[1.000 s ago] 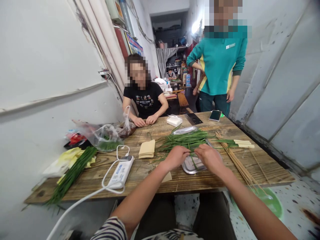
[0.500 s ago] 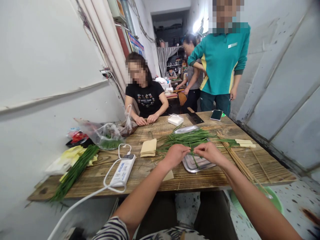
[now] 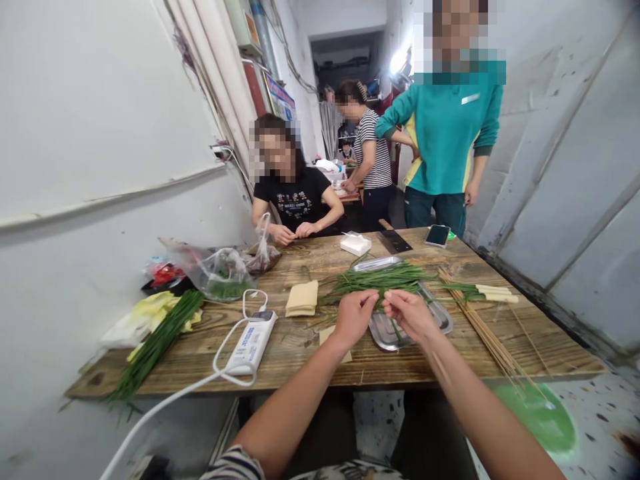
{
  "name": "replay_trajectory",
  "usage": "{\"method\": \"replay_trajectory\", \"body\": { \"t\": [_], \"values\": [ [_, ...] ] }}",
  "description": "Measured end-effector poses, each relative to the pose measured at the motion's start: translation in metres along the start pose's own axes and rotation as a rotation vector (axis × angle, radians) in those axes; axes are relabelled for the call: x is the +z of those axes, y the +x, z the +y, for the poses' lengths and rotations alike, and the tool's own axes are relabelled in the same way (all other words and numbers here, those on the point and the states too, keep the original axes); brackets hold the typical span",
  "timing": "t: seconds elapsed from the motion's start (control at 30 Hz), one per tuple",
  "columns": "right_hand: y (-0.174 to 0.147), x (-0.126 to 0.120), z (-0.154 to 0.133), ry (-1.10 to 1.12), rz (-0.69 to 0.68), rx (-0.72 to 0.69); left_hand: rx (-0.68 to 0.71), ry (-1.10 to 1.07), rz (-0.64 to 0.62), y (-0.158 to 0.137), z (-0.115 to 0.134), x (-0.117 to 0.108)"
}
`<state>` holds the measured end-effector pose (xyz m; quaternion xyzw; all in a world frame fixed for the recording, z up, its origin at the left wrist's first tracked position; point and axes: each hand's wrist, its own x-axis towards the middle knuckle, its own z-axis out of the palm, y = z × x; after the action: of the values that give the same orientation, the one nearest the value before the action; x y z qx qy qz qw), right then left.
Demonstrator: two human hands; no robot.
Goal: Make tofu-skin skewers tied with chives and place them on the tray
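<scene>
Above a metal tray (image 3: 387, 343), my left hand (image 3: 356, 315) and my right hand (image 3: 409, 313) are close together, fingertips pinched. Green chive strands show between them, and a short end hangs below. Just behind my fingers lies a loose pile of chives (image 3: 383, 275), partly covering the tray and a second metal tray (image 3: 377, 263). Left of my hands sits a stack of pale yellow square sheets (image 3: 302, 297). One more sheet (image 3: 327, 337) lies partly under my left wrist. To the right are pale rolls (image 3: 495, 292) with chives sticking out.
Thin wooden skewers (image 3: 475, 327) reach past the table's right front edge. A cleaver (image 3: 395, 241), white box (image 3: 355, 244) and phone (image 3: 438, 235) lie at the back. At left are a power strip (image 3: 254, 343), chive bundle (image 3: 155, 343) and plastic bag (image 3: 220, 273). A co-worker (image 3: 297, 200) sits opposite.
My hands stay pinched at the chives, the right one turned slightly, baring more of the tray. The view has shifted a little. A person in stripes at the back has moved left.
</scene>
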<state>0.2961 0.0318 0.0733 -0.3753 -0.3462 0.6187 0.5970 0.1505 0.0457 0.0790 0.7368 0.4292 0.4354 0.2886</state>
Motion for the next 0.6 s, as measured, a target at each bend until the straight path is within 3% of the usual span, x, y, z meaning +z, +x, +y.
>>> {"method": "replay_trajectory", "body": {
  "t": [0.27,0.37,0.47,0.6],
  "values": [
    [0.000,0.008,0.010,-0.011,0.070,-0.128,-0.047,0.004,-0.140,-0.002,0.010,-0.006],
    [-0.002,0.002,0.012,-0.171,0.034,-0.188,-0.007,0.086,-0.147,-0.002,0.007,-0.011],
    [-0.007,-0.004,0.012,-0.626,-0.004,-0.473,-0.020,0.086,-0.197,-0.003,-0.002,-0.020],
    [-0.019,-0.002,0.012,-1.314,-0.268,-0.974,-0.103,0.047,-0.334,-0.010,-0.011,-0.038]
  ]
}}
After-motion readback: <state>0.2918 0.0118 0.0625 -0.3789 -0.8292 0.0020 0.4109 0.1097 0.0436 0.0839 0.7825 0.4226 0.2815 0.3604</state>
